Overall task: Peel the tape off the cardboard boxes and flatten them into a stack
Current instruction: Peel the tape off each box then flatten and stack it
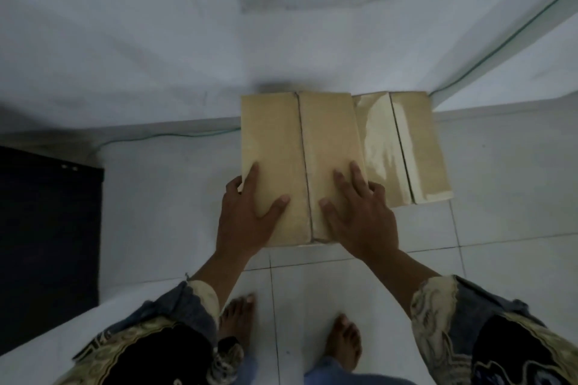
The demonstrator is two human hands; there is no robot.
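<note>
A person stands barefoot on a white tiled floor [500, 228] and looks down at two cardboard boxes by the wall.

The near box [300, 166] sits right in front of the person. Its top flaps meet at a dark line down the middle. No shiny tape shows on its top. The left hand [247, 216] lies on the left flap. Its thumb points toward the middle line, one finger lies straight on top, and the other fingers curl over the left edge, so its grip is on that box. The right hand [359, 216] lies flat on the right flap with fingers spread wide. It holds nothing and just rests there.

The second box [403, 150] stands just beside the first one, on its right side, touching it or nearly so. Shiny clear tape [380, 147] covers much of its top.

A dark mat [47, 244] lies on the floor well off to the left. A thin green cable [162, 135] runs along the bottom of the wall. Both bare feet [237, 316] show near the bottom, under patterned sleeves [438, 306].
</note>
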